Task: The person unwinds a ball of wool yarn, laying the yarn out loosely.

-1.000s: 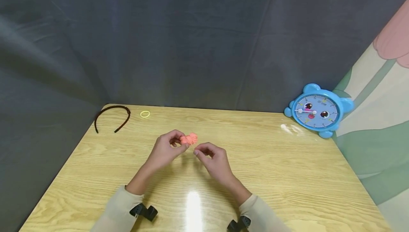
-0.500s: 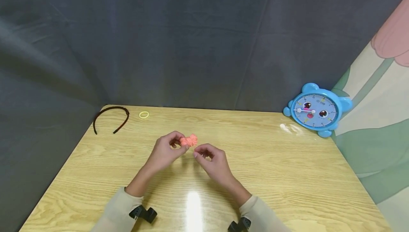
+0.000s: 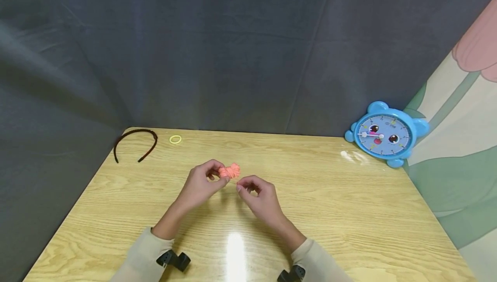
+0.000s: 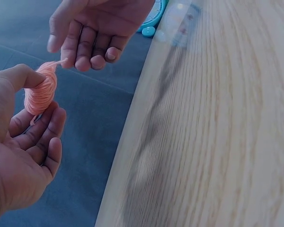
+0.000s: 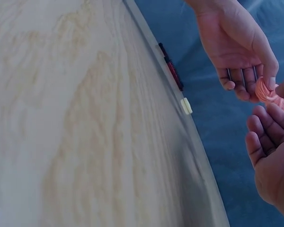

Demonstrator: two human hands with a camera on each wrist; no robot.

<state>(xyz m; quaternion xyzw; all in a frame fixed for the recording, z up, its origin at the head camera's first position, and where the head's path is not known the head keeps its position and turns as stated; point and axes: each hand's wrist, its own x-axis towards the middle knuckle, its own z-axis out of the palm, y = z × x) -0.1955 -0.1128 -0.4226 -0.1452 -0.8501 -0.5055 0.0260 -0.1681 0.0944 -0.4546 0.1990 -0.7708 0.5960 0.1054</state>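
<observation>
A small wound bundle of coral-pink yarn (image 3: 230, 171) is held above the table by my left hand (image 3: 202, 182), thumb on one side and fingers on the other. The left wrist view shows the yarn's wound strands (image 4: 40, 92) between thumb and fingers. A short yarn tail (image 4: 61, 62) runs from the bundle to the fingertips of my right hand (image 3: 260, 195). That hand's thumb and forefinger come together at the tail and appear to pinch it. In the right wrist view, the right hand (image 5: 274, 151) partly hides the bundle.
A dark headband (image 3: 136, 131) and a pale yellow hair ring (image 3: 175, 139) lie at the back left of the wooden table (image 3: 330, 213). The blue bear-shaped clock (image 3: 384, 135) stands at the back right. Behind the table hangs a dark curtain (image 3: 233, 57).
My right hand has shifted very slightly, and a thin strand now shows between the two hands. The left hand keeps holding the yarn bundle in about the same place.
</observation>
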